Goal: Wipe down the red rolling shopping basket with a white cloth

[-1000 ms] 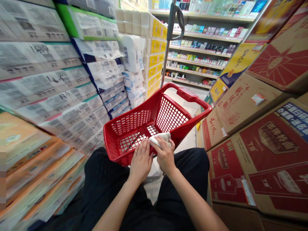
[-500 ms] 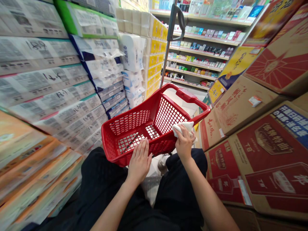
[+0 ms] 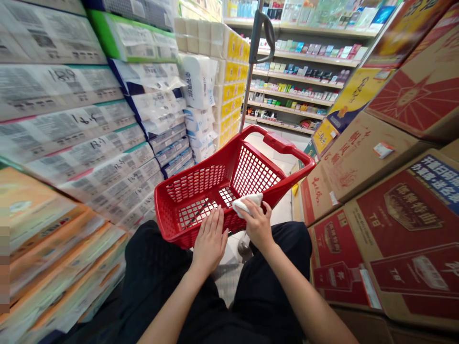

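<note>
A red plastic shopping basket (image 3: 195,177) with lattice walls stands in front of my knees, its pull handle (image 3: 263,38) rising at the far side. My left hand (image 3: 211,236) lies flat against the basket's near side, fingers straight and together, fingertips at the rim. In my right hand (image 3: 258,224) is a folded white cloth (image 3: 247,203), pressed on the near rim toward the right. The fingers are bent over the cloth and hide part of it. Nothing lies inside the basket.
Stacked tissue packs (image 3: 89,117) wall the left side, with orange packs (image 3: 46,224) lower down. Cardboard cartons (image 3: 362,148) rise close on the right. Shelves (image 3: 297,81) of small boxed goods stand ahead, beyond a pale tiled floor (image 3: 283,210).
My right hand has slid the cloth leftward along the near rim, away from the handle corner toward my left hand. My left hand stays at the basket's side.
</note>
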Tool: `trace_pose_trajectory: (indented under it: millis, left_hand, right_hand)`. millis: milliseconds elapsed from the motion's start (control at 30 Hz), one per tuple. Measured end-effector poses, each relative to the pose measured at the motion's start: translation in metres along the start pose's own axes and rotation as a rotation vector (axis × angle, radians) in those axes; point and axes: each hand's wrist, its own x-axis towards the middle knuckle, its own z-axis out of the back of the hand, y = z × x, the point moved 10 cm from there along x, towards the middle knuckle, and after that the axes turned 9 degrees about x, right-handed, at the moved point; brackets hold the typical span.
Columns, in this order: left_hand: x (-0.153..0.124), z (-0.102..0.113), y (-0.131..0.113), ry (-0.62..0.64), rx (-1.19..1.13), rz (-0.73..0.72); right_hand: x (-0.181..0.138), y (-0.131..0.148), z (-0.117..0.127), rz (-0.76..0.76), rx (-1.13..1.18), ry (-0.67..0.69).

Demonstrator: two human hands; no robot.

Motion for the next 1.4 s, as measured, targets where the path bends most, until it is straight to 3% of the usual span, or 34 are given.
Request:
trace_pose_trajectory:
  millis: [133,267,400,567,700,833,1000,1133,1233,1400]
  left_hand:
    - [0.001,0.001,0.0,0.0,-0.001,-0.001]
    - [0.001,0.0,0.0,-0.006,-0.002,0.013]
    - [-0.001,-0.001,0.0,-0.004,0.003,0.014]
    - [-0.002,-0.003,0.0,-0.002,0.012,0.005]
    - [-0.002,-0.003,0.0,-0.002,0.024,-0.006]
    - [0.0,-0.002,-0.001,0.001,0.05,-0.008]
    - [0.001,0.0,-0.002,-0.002,0.057,-0.01]
    - [0.001,-0.001,-0.001,0.0,0.059,-0.001]
    - [0.001,-0.001,-0.002,0.002,0.059,-0.002]
    - [0.0,-0.002,-0.001,0.01,0.057,0.0]
  right_hand:
    - [0.012,-0.058,0.041,-0.082,-0.114,-0.048]
    - [0.018,-0.078,0.06,-0.164,-0.156,-0.129]
    - [0.012,-0.051,0.04,-0.258,-0.081,-0.188]
    - [-0.002,0.023,-0.014,-0.159,0.073,-0.066]
    - [-0.006,0.04,-0.026,-0.086,0.091,-0.026]
    - [0.002,0.01,-0.005,0.017,0.046,-0.019]
    - [0.014,-0.064,0.045,-0.084,-0.079,-0.07]
    - [0.018,-0.083,0.06,-0.164,-0.118,-0.138]
    - [0.014,-0.067,0.047,-0.233,-0.106,-0.196]
    - [0.002,0.008,-0.006,-0.163,0.076,-0.1]
